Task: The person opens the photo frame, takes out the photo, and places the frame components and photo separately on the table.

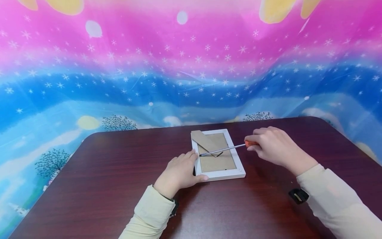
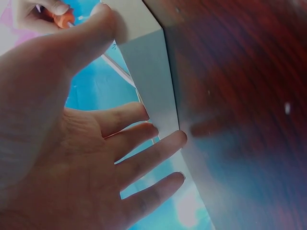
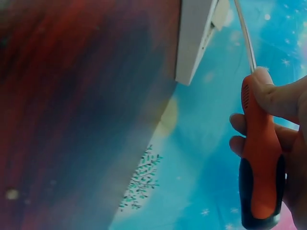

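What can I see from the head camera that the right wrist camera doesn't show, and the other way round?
Only the head view shows the left hand resting against the picture frame, the brown backing board, and the tip of the screwdriver.

Only the right wrist view shows the black grip panels on the screwdriver's orange handle.

Both show the right hand gripping the screwdriver, part of the white frame, the reddish-brown table and the snowflake-patterned backdrop.

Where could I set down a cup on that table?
Widest is the bare table left of the left hand; another patch lies between the sleeves, nearer than the picture frame. The frame's crowded: that hand at its edge, screwdriver across it.
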Demonstrator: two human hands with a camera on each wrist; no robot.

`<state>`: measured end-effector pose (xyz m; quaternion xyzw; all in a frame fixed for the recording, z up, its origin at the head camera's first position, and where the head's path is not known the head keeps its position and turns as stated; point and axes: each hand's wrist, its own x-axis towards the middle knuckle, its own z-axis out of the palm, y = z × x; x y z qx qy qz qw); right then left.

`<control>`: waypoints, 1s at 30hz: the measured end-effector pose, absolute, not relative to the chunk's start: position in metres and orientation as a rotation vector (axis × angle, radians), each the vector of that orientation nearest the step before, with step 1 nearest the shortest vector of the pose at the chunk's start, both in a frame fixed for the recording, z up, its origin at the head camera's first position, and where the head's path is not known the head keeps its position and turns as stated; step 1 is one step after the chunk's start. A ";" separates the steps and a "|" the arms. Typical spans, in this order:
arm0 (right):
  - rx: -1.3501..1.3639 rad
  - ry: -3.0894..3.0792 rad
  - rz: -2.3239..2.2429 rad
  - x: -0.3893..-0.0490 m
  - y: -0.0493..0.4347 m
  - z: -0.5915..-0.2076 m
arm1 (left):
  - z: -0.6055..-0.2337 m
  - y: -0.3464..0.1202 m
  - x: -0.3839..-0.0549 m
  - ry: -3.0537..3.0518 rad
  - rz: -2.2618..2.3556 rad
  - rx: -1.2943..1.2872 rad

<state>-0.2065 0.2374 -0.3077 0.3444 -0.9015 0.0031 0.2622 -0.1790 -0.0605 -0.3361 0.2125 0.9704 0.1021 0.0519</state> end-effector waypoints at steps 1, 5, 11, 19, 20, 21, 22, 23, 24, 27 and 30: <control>0.942 -2.423 -0.003 -0.207 0.237 -0.306 | -0.336 -0.061 -0.179 2.952 0.310 0.647; 0.981 -2.348 -0.057 -0.209 0.229 -0.294 | -0.336 -0.061 -0.179 2.954 0.312 0.650; 1.059 -2.248 -0.159 -0.208 0.205 -0.266 | -0.337 -0.060 -0.179 2.961 0.317 0.650; 1.086 -2.288 -0.459 -0.202 0.176 -0.237 | -0.338 -0.061 -0.180 2.975 0.297 0.657; 1.092 -2.281 -0.490 -0.201 0.172 -0.235 | -0.338 -0.061 -0.180 2.975 0.297 0.657; 1.099 -2.271 -0.518 -0.201 0.169 -0.232 | -0.338 -0.061 -0.180 2.974 0.296 0.658; 1.105 -2.261 -0.543 -0.199 0.165 -0.230 | -0.338 -0.061 -0.180 2.974 0.297 0.659; 1.112 -2.247 -0.566 -0.199 0.162 -0.228 | -0.337 -0.061 -0.180 2.974 0.296 0.660; 1.118 -2.231 -0.594 -0.198 0.159 -0.226 | -0.337 -0.061 -0.179 2.976 0.295 0.662; 1.126 -2.196 -0.693 -0.195 0.148 -0.220 | -0.336 -0.061 -0.179 2.980 0.298 0.666; 1.129 -2.172 -0.796 -0.192 0.136 -0.215 | -0.336 -0.061 -0.178 2.981 0.305 0.666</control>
